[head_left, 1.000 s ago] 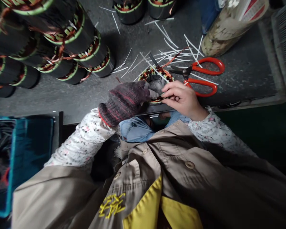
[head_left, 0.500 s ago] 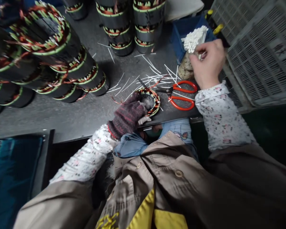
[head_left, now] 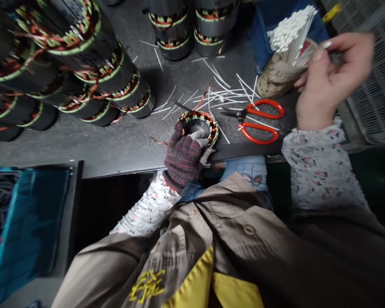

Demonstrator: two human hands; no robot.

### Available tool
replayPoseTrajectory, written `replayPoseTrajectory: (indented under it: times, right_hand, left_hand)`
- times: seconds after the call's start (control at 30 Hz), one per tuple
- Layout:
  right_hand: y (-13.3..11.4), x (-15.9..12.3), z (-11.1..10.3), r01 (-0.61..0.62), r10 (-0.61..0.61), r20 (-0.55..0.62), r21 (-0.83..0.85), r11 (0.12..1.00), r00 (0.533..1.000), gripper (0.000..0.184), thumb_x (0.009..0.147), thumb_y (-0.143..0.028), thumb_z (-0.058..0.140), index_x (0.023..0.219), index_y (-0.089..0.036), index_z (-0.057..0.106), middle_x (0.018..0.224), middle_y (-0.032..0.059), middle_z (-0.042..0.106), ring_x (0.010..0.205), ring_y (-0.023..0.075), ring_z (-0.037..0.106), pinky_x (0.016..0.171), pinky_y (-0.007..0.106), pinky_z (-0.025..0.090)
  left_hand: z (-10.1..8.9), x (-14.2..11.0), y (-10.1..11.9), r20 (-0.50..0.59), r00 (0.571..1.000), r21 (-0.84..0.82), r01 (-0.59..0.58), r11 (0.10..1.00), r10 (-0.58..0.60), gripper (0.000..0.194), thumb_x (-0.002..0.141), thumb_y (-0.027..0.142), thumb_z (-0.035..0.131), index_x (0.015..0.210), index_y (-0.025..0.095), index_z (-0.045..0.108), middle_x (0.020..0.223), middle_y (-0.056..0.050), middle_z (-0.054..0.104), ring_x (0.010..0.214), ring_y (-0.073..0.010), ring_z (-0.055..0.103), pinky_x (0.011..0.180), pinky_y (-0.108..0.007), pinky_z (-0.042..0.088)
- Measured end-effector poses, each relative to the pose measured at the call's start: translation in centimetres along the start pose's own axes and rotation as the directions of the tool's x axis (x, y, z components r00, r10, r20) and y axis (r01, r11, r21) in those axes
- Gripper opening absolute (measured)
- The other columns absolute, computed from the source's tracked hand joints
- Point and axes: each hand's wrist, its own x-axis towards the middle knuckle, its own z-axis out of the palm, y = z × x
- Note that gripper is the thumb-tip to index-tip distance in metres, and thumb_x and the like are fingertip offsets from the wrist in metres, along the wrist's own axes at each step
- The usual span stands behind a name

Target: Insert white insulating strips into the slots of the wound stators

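My left hand (head_left: pixel 188 160), in a dark knitted glove with pale fingertips, grips the near side of a small motor stator (head_left: pixel 214 134) at the bench edge. Its fingers reach into the bore. Copper windings and a yellow-green liner show around the ring. Bare and raised at the right, my right hand (head_left: pixel 333 81) pinches a white tie, of which only a small end shows between thumb and finger. Just left of it, a bundle of white ties (head_left: pixel 290 32) stands in a brown wrapped holder (head_left: pixel 272 79). Red-handled scissors (head_left: pixel 243 114) lie with blades apart between the hands.
Loose white ties (head_left: pixel 226 95) are scattered on the grey bench (head_left: pixel 115 147). Stacked stators (head_left: pixel 115 72) stand at the left, with more stacks (head_left: pixel 175 32) at the back. A blue bin (head_left: pixel 259 38) and grey crates (head_left: pixel 362 107) are at the right; a teal crate (head_left: pixel 38 214) is lower left.
My right hand has moved right, away from the tie bundle, with a small white end now showing in its pinch. My left hand still grips the stator. The whole view has shifted slightly.
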Motion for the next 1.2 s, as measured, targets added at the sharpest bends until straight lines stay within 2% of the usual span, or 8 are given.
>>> replayPoseTrajectory:
  times: [0.07, 0.1, 0.27, 0.4, 0.7, 0.9, 1.07, 1.2]
  right_hand:
    - [-1.2, -2.0, 1.9, 0.259, -0.284, -0.324, -0.12, 0.958, 0.902, 0.013, 0.097, -0.043, 0.069, 0.102, -0.032, 0.065, 0.112, -0.0013, 0.07, 0.071, 0.0121, 0.069, 0.06, 0.031, 0.052]
    - [-1.7, -3.3, 2.9, 0.327, -0.364, -0.338, -0.162, 0.931, 0.868, 0.01, 0.098, -0.036, 0.068, 0.104, -0.029, 0.065, 0.115, 0.0004, 0.072, 0.078, 0.015, 0.073, 0.063, 0.032, 0.056]
    - [-2.2, -10.9, 6.5, 0.472, -0.442, 0.179, -0.197, 0.859, 0.879, 0.005, 0.099, -0.023, 0.056, 0.096, -0.024, 0.06, 0.109, 0.0062, 0.078, 0.11, 0.0267, 0.075, 0.091, 0.046, 0.064]
    - [-1.0, -13.9, 6.1, 0.583, -0.524, 0.286, -0.184, 0.791, 0.802, 0.005, 0.092, -0.018, 0.056, 0.09, -0.023, 0.057, 0.084, 0.0055, 0.074, 0.078, 0.0221, 0.074, 0.069, 0.039, 0.065]
    - [-1.2, -13.9, 5.8, 0.526, -0.449, 0.342, -0.176, 0.832, 0.825, 0.013, 0.088, -0.013, 0.052, 0.083, -0.025, 0.054, 0.066, 0.0006, 0.064, 0.058, 0.0165, 0.061, 0.057, 0.031, 0.055]
    - [-1.1, -12.4, 9.3, 0.329, -0.295, 0.215, -0.143, 0.933, 0.931, 0.012, 0.096, -0.018, 0.059, 0.085, -0.024, 0.063, 0.079, 0.0016, 0.075, 0.073, 0.0155, 0.073, 0.067, 0.027, 0.057]
    - [-1.7, -11.5, 10.9, 0.171, -0.163, 0.07, -0.135, 0.976, 0.984, 0.018, 0.097, -0.024, 0.062, 0.079, -0.022, 0.064, 0.072, -0.0013, 0.069, 0.065, 0.0126, 0.065, 0.061, 0.026, 0.05]
    - [-2.7, -11.4, 10.8, 0.183, -0.167, 0.102, -0.181, 0.966, 0.981, 0.02, 0.098, -0.023, 0.058, 0.079, -0.02, 0.063, 0.075, -0.0004, 0.066, 0.071, 0.0129, 0.063, 0.067, 0.027, 0.049]
  left_hand:
    - [-0.2, 0.1, 0.4, 0.03, 0.999, 0.034, 0.023, 0.999, -0.024, 0.012, 0.1, 0.033, 0.059, 0.105, 0.022, 0.061, 0.122, -0.008, 0.076, 0.117, -0.0227, 0.072, 0.127, -0.062, 0.037]
    - [-0.2, 0.1, 0.5, 0.036, 0.999, 0.045, 0.03, 0.999, -0.032, 0.013, 0.1, 0.034, 0.058, 0.104, 0.022, 0.06, 0.124, -0.009, 0.075, 0.119, -0.0233, 0.071, 0.128, -0.062, 0.036]
    - [0.3, 0.0, 0.5, -0.056, 0.998, 0.025, -0.005, 1.0, 0.007, 0.026, 0.099, 0.038, 0.062, 0.118, 0.021, 0.055, 0.114, -0.009, 0.075, 0.117, -0.024, 0.071, 0.126, -0.058, 0.041]
    - [0.6, -0.1, 0.4, -0.051, 0.999, 0.05, 0.021, 0.999, -0.019, 0.059, 0.097, 0.041, 0.065, 0.146, 0.016, 0.043, 0.112, -0.01, 0.074, 0.118, -0.0274, 0.07, 0.126, -0.056, 0.041]
    - [0.8, -0.3, 0.2, -0.025, 0.998, 0.053, 0.061, 0.997, -0.06, 0.073, 0.096, 0.048, 0.066, 0.157, 0.022, 0.035, 0.11, -0.008, 0.073, 0.116, -0.0279, 0.07, 0.129, -0.058, 0.036]
    - [0.5, -0.1, 0.4, 0.002, 0.98, -0.291, 0.191, 0.937, -0.199, 0.066, 0.103, 0.048, 0.057, 0.159, 0.027, 0.028, 0.147, -0.014, 0.06, 0.127, -0.0251, 0.068, 0.113, -0.045, 0.057]
    - [0.3, 0.3, 0.4, -0.074, 0.98, -0.378, 0.146, 0.914, -0.187, 0.02, 0.105, 0.037, 0.058, 0.119, 0.026, 0.067, 0.111, -0.003, 0.078, 0.105, -0.0182, 0.075, 0.114, -0.047, 0.055]
    - [0.4, 0.6, 0.3, -0.099, 0.98, -0.352, 0.13, 0.927, -0.175, 0.018, 0.103, 0.037, 0.061, 0.107, 0.025, 0.073, 0.1, -0.001, 0.08, 0.103, -0.0195, 0.076, 0.117, -0.052, 0.051]
